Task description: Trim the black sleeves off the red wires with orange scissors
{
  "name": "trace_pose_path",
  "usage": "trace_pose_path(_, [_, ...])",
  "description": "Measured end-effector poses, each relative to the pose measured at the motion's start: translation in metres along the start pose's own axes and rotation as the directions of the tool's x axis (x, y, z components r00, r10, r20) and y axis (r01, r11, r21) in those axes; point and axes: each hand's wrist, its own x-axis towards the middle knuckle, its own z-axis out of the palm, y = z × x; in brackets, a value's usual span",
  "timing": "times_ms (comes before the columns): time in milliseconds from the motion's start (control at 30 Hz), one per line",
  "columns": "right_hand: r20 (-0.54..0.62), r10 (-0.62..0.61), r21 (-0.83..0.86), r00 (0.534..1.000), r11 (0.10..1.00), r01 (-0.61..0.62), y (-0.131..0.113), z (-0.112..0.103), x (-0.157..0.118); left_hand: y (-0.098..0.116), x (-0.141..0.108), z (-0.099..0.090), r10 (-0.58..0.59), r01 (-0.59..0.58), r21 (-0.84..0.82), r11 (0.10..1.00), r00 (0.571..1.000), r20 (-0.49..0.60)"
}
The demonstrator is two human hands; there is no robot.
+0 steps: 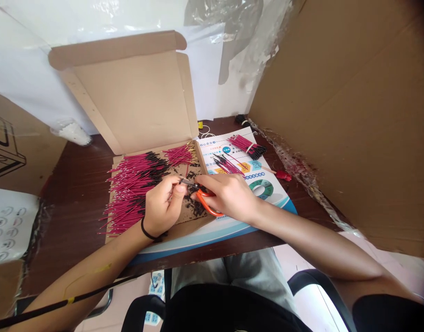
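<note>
We are holding our hands close together above the open carton, with our left hand [165,205] pinching a short wire [184,181] between thumb and fingers. Our right hand [227,196] is gripping orange scissors [206,204], and their dark blades are reaching in just beside our left fingertips, so the hands are nearly meeting at the wire. A black band [148,231] is circling our left wrist.

Directly beneath our hands, black clippings [195,206] are piling up on the cardboard. Just left of our left hand, a large heap of red wires [132,191] with black ends is spreading across the carton [194,221], and a smaller bunch [179,155] with gold tips is lying just above our hands, against the carton's raised lid [128,99].

To the right, a printed leaflet [232,154] is lying partly under our right hand and carrying loose wires [227,165] and a banded bundle [246,146] with black ends. A red-tipped stick [279,174] is resting near the leaflet's edge. All of this is sitting on a dark wooden table [73,170], with a cardboard panel [336,115] standing along its right side.
</note>
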Motion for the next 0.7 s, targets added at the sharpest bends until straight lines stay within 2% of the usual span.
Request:
trace_pose_path(100, [-0.005, -0.001, 0.002, 1.0, 1.0, 0.001, 0.0, 0.0, 0.0, -0.003, -0.002, 0.002, -0.057, 0.057, -0.003, 0.998, 0.993, -0.101])
trace_pose_path(167, [0.007, 0.01, 0.007, 1.0, 1.0, -0.01, -0.001, 0.0, 0.0, -0.005, -0.003, 0.002, -0.09, 0.086, -0.036, 0.996, 0.989, -0.114])
trace_pose_path(500, [0.077, 0.039, -0.021, 0.996, 0.999, -0.038, 0.005, 0.001, 0.002, -0.002, 0.004, -0.001, -0.103, 0.117, -0.178, 0.977, 0.991, 0.088])
trace_pose_path(700, [0.069, -0.014, -0.076, 0.998, 0.997, 0.019, 0.011, 0.002, 0.004, 0.001, 0.008, -0.002, -0.141, 0.216, -0.346, 0.913, 0.963, 0.229])
